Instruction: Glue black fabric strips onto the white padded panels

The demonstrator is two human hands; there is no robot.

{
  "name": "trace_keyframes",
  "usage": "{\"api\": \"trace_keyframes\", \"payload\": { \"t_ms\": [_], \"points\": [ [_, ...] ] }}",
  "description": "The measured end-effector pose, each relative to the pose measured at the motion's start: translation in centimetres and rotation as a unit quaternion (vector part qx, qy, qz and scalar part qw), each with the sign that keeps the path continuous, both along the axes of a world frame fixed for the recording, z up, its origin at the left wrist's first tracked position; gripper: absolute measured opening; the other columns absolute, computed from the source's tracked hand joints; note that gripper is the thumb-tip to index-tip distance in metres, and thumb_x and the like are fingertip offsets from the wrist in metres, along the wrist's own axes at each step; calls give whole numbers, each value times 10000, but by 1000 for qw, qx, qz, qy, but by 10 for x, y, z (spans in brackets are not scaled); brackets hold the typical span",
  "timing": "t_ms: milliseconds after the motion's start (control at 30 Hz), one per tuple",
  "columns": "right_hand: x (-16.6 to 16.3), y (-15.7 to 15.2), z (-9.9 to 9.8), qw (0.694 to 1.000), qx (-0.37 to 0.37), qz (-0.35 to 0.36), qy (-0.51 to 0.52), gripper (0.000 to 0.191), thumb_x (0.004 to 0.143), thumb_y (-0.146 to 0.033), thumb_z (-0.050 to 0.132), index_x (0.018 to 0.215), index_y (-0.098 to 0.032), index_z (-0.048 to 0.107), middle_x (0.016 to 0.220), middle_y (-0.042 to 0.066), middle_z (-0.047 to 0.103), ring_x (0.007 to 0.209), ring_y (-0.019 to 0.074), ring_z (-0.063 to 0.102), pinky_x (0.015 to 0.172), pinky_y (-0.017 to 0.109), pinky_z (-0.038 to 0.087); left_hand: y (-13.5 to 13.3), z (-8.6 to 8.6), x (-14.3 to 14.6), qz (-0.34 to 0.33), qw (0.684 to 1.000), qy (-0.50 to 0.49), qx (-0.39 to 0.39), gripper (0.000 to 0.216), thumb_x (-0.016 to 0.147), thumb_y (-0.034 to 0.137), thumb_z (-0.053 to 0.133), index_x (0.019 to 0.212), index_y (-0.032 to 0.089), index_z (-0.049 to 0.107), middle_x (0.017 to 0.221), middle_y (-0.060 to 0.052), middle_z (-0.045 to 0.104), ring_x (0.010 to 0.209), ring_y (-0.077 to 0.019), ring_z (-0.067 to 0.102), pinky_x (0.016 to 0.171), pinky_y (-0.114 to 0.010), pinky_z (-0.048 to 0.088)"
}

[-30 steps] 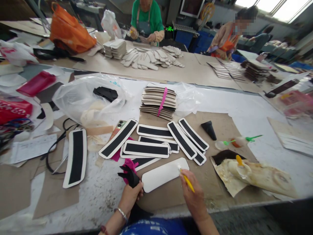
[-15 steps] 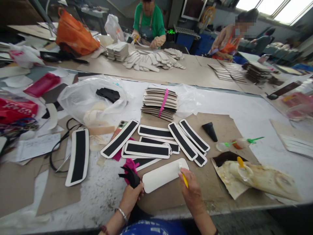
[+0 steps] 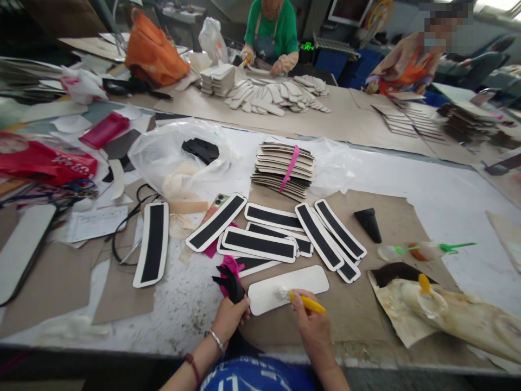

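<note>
My right hand (image 3: pixel 313 326) is closed around a brush with a yellow handle (image 3: pixel 312 304). Its white bristles touch a blank white rounded panel (image 3: pixel 309 279), left of the panel's middle. At the panel's left end, my left hand (image 3: pixel 230 316) is closed on some black strips (image 3: pixel 233 288), its fingertips against the panel's edge. Bright pink cloth (image 3: pixel 233 265) shows just behind those strips; whether the hand grips it too, I cannot make out. Several white panels with black strips on them, such as the front one (image 3: pixel 260 245), lie overlapping beyond my hands.
A stack of panels (image 3: pixel 280 168) bound with a pink band stands farther back. On the right are a glue-smeared container (image 3: pixel 456 309), a black cone (image 3: pixel 368 225) and small bottles (image 3: pixel 393 251). A clear plastic bag (image 3: pixel 158 152) lies left. Two people work across the table.
My right hand has drawn the brush leftward along the panel, from its right end to left of the middle. The handle now lies flatter. My view has turned a little left.
</note>
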State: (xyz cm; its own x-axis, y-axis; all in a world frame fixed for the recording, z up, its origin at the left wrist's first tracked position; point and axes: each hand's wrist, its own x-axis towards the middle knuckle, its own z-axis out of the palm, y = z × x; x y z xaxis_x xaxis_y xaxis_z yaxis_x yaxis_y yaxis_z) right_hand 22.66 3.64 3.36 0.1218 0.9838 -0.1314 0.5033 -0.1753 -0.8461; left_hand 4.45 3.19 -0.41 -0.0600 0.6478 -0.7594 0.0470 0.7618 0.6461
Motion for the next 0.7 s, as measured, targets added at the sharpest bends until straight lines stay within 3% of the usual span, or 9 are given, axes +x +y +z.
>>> {"api": "trace_keyframes", "payload": {
  "t_ms": [200, 333, 500, 700],
  "points": [
    [-9, -6, 0, 999, -7, 38, 23, 280, 854, -406, 457, 869, -187, 631, 799, 67, 662, 602, 166, 620, 578, 273, 523, 0, -3, 2, -9, 1000, 15, -9, 299, 841, 323, 528, 610, 134, 532, 503, 74, 500, 429, -63, 477, 457, -211, 421],
    [-7, -5, 2, 1000, 14, 4, -9, 276, 822, -426, 501, 852, -182, 628, 835, 95, 661, 716, 210, 629, 674, 325, 521, -2, -5, 1, -10, 1000, 14, -7, 290, 846, 323, 521, 628, 133, 537, 516, 70, 507, 435, -62, 480, 461, -211, 425],
    [-13, -2, 2, 999, 9, 46, 9, 259, 872, -367, 441, 871, -186, 625, 761, 60, 668, 568, 158, 623, 561, 262, 529, -3, -7, 1, -12, 1000, 12, -10, 295, 846, 330, 521, 626, 135, 536, 498, 76, 495, 420, -61, 470, 451, -210, 418],
    [-2, 5, 1, 996, 71, 17, -51, 232, 843, -362, 484, 869, -178, 624, 853, 102, 660, 838, 228, 620, 800, 374, 492, -3, -7, 2, -6, 1000, 16, -12, 293, 842, 328, 526, 623, 134, 538, 496, 76, 498, 424, -63, 478, 463, -214, 426]
  ]
}}
